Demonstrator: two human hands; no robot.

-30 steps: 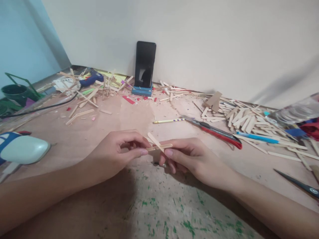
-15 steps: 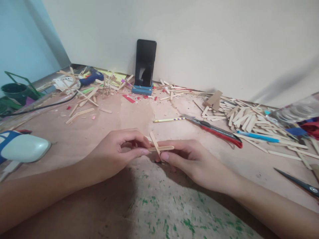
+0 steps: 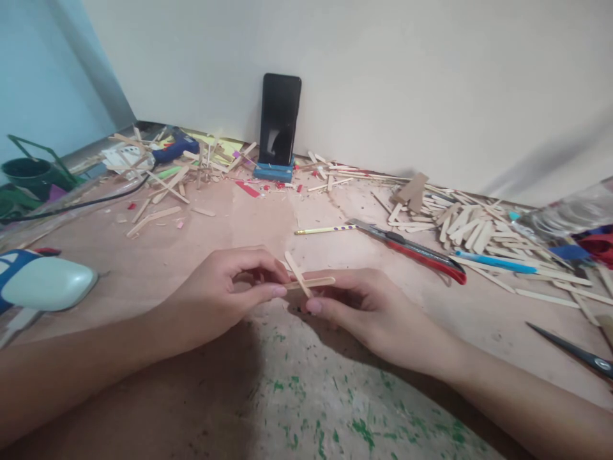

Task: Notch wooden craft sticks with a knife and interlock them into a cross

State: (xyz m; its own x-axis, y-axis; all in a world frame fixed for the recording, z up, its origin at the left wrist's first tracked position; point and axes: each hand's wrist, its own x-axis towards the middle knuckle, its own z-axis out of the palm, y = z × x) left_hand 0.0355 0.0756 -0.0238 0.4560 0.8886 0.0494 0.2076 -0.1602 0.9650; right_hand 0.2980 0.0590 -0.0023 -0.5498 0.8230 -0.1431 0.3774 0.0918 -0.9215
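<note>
Closest to me, the table (image 3: 306, 383) was flecked with green marks. A little farther in, near the middle of the tabletop, my two hands were close together, seemingly raised just above the surface. My left hand (image 3: 223, 284) pinched the left end of a level stick (image 3: 320, 282) between thumb and fingers. My right hand (image 3: 366, 303) had its thumb pressed on the lower end of a slanted stick (image 3: 295, 269), the fingers curled behind it. The sticks crossed in the gap between my hands; whether they were stuck to each other, I could not tell.

They looked thin and dry, so I judged them very light, fairly stiff, hardly slippery, and apt to snap if bent hard. A soft pinch on the flat faces near the ends seemed the best hold, leaving the crossing free.

Toward the table's right edge lay scissors (image 3: 569, 349); toward its left edge, a white rounded device (image 3: 52, 283). Beyond my hands, a box cutter (image 3: 407, 249) lay aslant, its tip just beside a pencil (image 3: 325, 230). Farther right, a blue pen (image 3: 495, 262) lay beside a heap of sticks (image 3: 469, 227). Near the back left corner was a blue glue gun (image 3: 175, 150). At the back edge, a phone (image 3: 280, 121) leaned in a blue stand (image 3: 272, 172).
</note>
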